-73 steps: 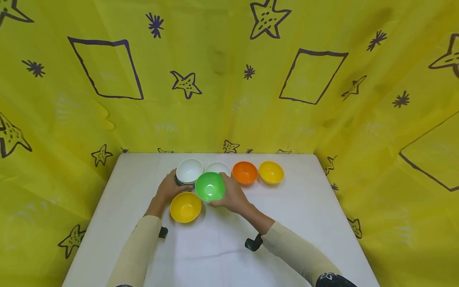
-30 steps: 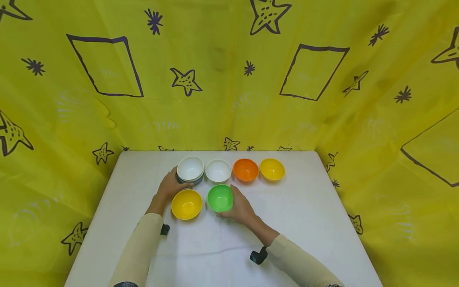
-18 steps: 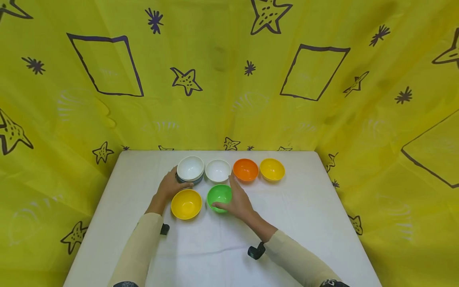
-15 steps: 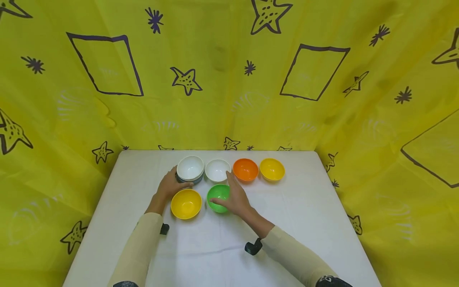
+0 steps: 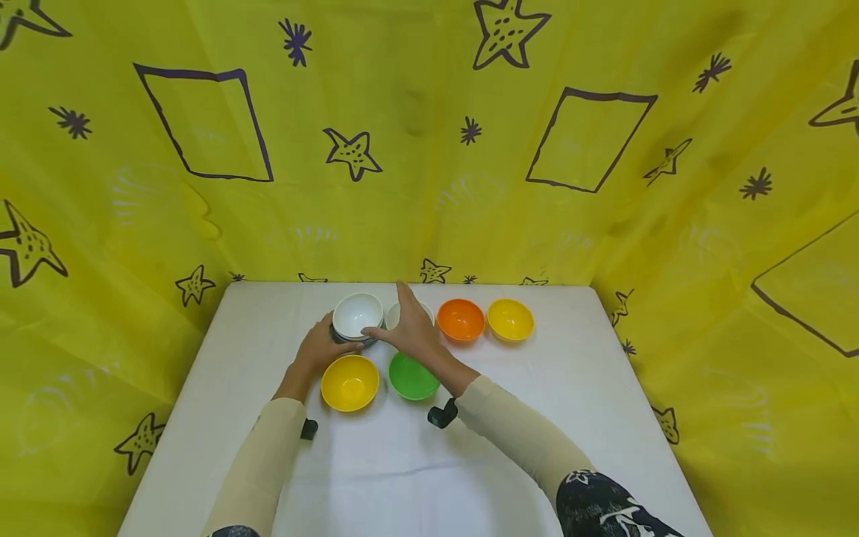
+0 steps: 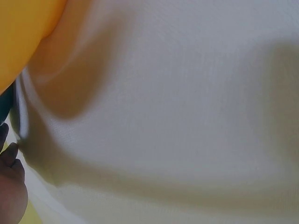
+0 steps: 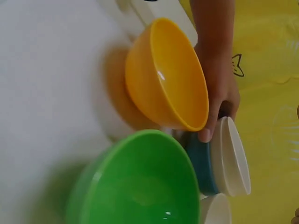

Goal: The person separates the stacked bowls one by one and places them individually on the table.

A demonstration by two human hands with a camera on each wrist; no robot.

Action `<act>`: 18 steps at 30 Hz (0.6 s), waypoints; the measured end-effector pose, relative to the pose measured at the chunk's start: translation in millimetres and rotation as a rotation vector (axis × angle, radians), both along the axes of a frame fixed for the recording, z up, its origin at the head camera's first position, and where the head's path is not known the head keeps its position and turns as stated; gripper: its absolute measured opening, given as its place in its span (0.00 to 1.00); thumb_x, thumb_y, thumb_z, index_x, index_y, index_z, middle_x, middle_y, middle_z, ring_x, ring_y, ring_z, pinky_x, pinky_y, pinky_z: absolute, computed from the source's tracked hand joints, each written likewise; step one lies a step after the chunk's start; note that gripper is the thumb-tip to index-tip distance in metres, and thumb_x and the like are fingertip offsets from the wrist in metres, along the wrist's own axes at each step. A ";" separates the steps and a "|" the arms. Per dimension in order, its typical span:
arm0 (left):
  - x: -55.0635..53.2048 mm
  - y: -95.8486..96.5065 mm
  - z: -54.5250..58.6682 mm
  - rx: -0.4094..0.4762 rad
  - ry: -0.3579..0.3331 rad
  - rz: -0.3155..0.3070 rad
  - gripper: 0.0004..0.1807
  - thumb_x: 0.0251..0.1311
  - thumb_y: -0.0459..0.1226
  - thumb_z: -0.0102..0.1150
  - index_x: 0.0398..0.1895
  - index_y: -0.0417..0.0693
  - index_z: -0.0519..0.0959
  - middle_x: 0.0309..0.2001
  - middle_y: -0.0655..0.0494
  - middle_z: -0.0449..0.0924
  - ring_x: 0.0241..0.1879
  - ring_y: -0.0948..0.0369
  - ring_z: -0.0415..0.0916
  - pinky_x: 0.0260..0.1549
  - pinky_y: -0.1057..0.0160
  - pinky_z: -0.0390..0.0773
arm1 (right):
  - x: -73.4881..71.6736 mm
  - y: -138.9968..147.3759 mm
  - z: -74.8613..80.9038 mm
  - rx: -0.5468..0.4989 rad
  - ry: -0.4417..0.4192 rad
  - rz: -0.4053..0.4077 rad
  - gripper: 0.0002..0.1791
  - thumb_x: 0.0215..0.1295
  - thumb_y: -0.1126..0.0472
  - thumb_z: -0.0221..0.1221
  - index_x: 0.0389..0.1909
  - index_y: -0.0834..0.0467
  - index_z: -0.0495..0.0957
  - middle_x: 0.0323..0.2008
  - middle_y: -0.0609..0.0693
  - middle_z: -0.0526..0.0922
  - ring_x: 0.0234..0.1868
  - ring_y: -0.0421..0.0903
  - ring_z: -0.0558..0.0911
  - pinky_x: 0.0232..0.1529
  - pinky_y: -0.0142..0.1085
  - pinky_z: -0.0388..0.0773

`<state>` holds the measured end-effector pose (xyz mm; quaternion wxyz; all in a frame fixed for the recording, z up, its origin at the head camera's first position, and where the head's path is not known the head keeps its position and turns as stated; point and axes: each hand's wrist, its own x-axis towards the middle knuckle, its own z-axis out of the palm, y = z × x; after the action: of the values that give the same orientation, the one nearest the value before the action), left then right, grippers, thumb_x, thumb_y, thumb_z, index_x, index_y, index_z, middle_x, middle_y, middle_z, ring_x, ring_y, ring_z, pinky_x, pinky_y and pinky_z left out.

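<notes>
At the table's back left, white bowls (image 5: 358, 312) sit nested in a blue bowl (image 7: 201, 163). My left hand (image 5: 319, 346) holds this stack low on its left side, thumb along the front of the blue bowl. My right hand (image 5: 411, 330) is spread above a separate white bowl (image 5: 392, 316), partly covering it. Its thumb reaches over the stack's front rim, its fingers point toward the back, and it grips nothing. In front of the stack stands a yellow bowl (image 5: 350, 383). A green bowl (image 5: 412, 377) rests under my right wrist.
An orange bowl (image 5: 460, 321) and another yellow bowl (image 5: 511, 321) continue the back row to the right. The white-covered table (image 5: 564, 403) meets a yellow curtain (image 5: 416, 209) with drawn stars behind and at both sides.
My right hand set the green bowl down beside the front yellow bowl and let go. It then moved back and left over the white bowls. My left hand stayed at the stack.
</notes>
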<state>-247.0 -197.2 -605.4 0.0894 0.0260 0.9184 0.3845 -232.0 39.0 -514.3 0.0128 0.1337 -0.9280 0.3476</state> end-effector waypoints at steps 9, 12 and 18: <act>-1.5 -1.4 -1.9 -0.013 0.011 -0.002 0.62 0.54 0.59 0.78 0.82 0.38 0.55 0.77 0.34 0.63 0.75 0.37 0.60 0.73 0.34 0.59 | -25.1 -20.3 5.4 -0.003 0.007 0.032 0.69 0.54 0.32 0.75 0.84 0.62 0.49 0.82 0.59 0.56 0.79 0.56 0.63 0.74 0.50 0.67; -1.4 -2.2 -1.4 -0.012 0.010 -0.004 0.61 0.55 0.58 0.77 0.82 0.38 0.55 0.77 0.34 0.63 0.75 0.36 0.60 0.73 0.33 0.59 | -29.9 -26.7 4.2 0.010 -0.021 0.035 0.68 0.54 0.31 0.75 0.84 0.61 0.49 0.82 0.58 0.56 0.79 0.56 0.63 0.74 0.49 0.67; -1.0 -2.1 0.3 -0.020 0.016 -0.029 0.61 0.57 0.59 0.75 0.82 0.37 0.54 0.77 0.33 0.62 0.75 0.35 0.60 0.72 0.32 0.60 | -38.5 -38.0 -0.1 0.054 -0.062 0.043 0.69 0.53 0.32 0.75 0.84 0.62 0.48 0.82 0.58 0.56 0.77 0.56 0.66 0.72 0.50 0.70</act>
<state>-248.0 -199.4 -605.1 0.0880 0.0415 0.9224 0.3738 -270.5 1.0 -514.4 -0.0274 0.1431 -0.9339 0.3265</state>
